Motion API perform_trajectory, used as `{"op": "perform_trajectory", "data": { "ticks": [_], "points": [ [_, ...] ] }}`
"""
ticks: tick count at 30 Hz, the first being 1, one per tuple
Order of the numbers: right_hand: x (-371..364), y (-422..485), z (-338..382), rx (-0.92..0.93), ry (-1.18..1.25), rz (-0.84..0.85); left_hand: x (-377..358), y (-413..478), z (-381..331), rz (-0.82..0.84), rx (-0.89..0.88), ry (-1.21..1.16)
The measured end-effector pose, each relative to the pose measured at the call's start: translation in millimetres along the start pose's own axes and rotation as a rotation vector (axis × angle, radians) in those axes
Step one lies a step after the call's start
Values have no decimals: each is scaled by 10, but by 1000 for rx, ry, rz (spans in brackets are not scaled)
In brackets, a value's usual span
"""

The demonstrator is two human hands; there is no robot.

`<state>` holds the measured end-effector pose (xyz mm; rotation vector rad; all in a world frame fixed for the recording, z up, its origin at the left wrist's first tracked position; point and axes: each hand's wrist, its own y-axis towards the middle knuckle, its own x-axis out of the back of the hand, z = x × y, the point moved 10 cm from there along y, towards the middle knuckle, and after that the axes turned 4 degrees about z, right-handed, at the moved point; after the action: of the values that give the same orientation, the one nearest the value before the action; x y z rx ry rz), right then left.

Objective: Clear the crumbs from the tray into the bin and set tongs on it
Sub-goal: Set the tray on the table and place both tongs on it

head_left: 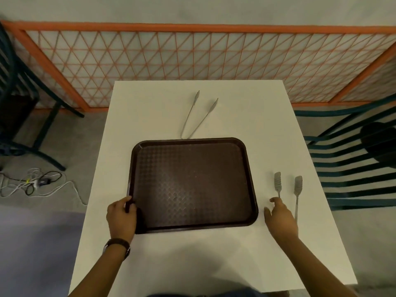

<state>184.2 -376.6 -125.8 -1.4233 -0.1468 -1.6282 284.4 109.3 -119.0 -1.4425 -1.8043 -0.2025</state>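
A dark brown tray (192, 185) lies flat in the middle of a white table (150, 108). The tray has a bumpy pattern inside. Any crumbs on it are too small to tell.

The left hand (121, 215) grips the tray's left rim near the close corner. The thumb is on top of the rim and the fingers curl around the edge. A dark watch (116, 245) sits on that wrist.

The right hand (280, 219) is loose, with fingers spread, and it holds nothing. It is just beside the tray's right edge. It covers the handle end of 1 pair of metal tongs with wide tips (296, 196), which lies on the table right of the tray. I cannot tell if the hand touches them.

A 2nd pair, thin tongs (199, 114), lies on the table behind the tray. Its arms are spread open, and its joined end is right at the tray's far rim.

An orange fence (192, 61) stands behind the table. A dark green chair (353, 166) is on the right. White cables (32, 183) lie on the floor at the left.
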Motion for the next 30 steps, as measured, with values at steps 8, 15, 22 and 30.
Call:
{"op": "perform_trajectory", "data": {
  "ticks": [8, 15, 22, 30],
  "points": [
    [109, -264, -662, -180, -67, -182, -853, -505, -662, 332, -318, 50],
    [-66, -200, -811, -271, 190, -163, -1231, -729, -882, 446, -385, 101],
    [-13, -239, -637, -231, 281, -239, -1332, -298, -1347, 436, -534, 201],
    [-96, -540, -75, -13, 305, -179, -1476, 644, -2192, 242, -585, 243]
  ]
}}
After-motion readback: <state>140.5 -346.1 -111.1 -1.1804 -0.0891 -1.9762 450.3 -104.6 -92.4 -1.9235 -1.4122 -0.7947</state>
